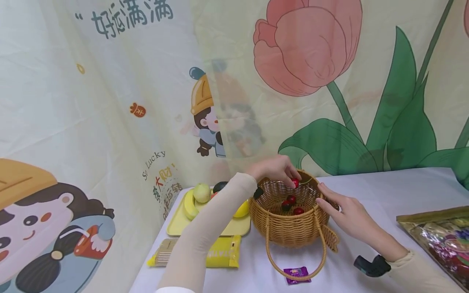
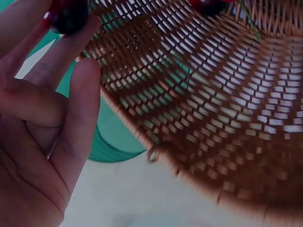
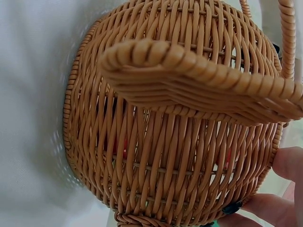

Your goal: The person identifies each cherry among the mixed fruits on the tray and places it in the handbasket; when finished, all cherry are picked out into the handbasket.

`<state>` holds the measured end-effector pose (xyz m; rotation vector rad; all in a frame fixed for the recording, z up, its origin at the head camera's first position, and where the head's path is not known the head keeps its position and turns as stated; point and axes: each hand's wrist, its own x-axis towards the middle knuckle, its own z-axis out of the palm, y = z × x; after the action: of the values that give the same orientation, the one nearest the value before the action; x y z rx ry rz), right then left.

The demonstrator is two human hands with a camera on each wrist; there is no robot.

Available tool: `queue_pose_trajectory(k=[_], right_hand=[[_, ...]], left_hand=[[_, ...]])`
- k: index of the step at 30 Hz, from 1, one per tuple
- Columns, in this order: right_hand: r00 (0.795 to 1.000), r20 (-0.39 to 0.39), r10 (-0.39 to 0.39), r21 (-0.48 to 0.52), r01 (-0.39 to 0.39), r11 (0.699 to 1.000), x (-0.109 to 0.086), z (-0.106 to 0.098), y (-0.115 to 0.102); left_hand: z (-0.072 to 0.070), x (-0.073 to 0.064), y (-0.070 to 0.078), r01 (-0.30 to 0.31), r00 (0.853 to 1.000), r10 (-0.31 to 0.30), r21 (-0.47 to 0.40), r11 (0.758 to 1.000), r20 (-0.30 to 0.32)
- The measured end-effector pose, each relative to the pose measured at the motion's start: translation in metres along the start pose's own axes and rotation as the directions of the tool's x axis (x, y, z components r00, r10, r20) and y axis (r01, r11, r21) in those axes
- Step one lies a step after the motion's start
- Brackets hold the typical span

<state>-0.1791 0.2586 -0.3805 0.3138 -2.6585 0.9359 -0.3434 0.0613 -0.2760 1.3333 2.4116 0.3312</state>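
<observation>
My left hand (image 1: 280,169) reaches over the brown wicker basket (image 1: 289,228) and pinches a red cherry (image 1: 295,183) just inside the far part of the rim. The left wrist view shows a dark cherry (image 2: 68,15) at those fingertips, beside the woven wall. Lower in the basket lie more cherries (image 1: 298,211), dark red and glossy. My right hand (image 1: 348,211) rests on the basket's right rim with its fingers fairly straight. From the right wrist view, the fingers (image 3: 272,208) touch the rim, and the wicker wall (image 3: 156,156) hides most of the inside.
Left of the basket stands a yellow tray (image 1: 172,228) with bananas (image 1: 189,205) and other fruit, partly behind my left arm. A yellow packet (image 1: 223,252) lies before it. The basket's handle (image 1: 269,256) hangs forward over a purple packet (image 1: 296,275). A shiny bag (image 1: 447,236) lies right.
</observation>
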Motion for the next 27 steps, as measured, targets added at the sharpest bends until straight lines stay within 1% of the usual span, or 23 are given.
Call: queue_pose_trajectory(k=[6, 10, 14, 17, 19, 23, 27], right_hand=[[1.000, 0.005, 0.002, -0.009, -0.002, 1.000, 0.001, -0.002, -0.002], [1.000, 0.008, 0.007, -0.012, -0.007, 1.000, 0.000, -0.002, -0.002], [1.000, 0.005, 0.006, -0.013, -0.006, 1.000, 0.000, -0.001, -0.002], [1.000, -0.001, -0.002, -0.009, 0.002, 1.000, -0.001, 0.000, -0.002], [1.000, -0.005, -0.007, -0.006, 0.007, 1.000, -0.002, 0.001, -0.002], [1.000, -0.010, -0.003, -0.001, 0.003, 1.000, -0.002, 0.001, -0.002], [1.000, -0.014, -0.005, -0.004, 0.005, 1.000, -0.002, 0.000, -0.002]], left_hand=[[0.010, 0.013, -0.002, -0.003, 1.000, 0.003, 0.034, 0.999, 0.005], [0.021, 0.020, -0.005, 0.001, 1.000, -0.001, 0.052, 0.999, 0.007], [0.035, 0.022, -0.005, 0.022, 1.000, -0.023, 0.058, 0.998, 0.016], [0.041, 0.022, -0.005, 0.044, 0.998, -0.046, 0.037, 0.998, 0.037], [0.044, 0.022, -0.004, 0.051, 0.997, -0.052, 0.030, 0.998, 0.049], [0.046, 0.023, -0.004, 0.031, 0.999, -0.032, 0.022, 0.999, 0.044], [0.047, 0.025, -0.005, 0.033, 0.999, -0.034, 0.025, 0.999, 0.040]])
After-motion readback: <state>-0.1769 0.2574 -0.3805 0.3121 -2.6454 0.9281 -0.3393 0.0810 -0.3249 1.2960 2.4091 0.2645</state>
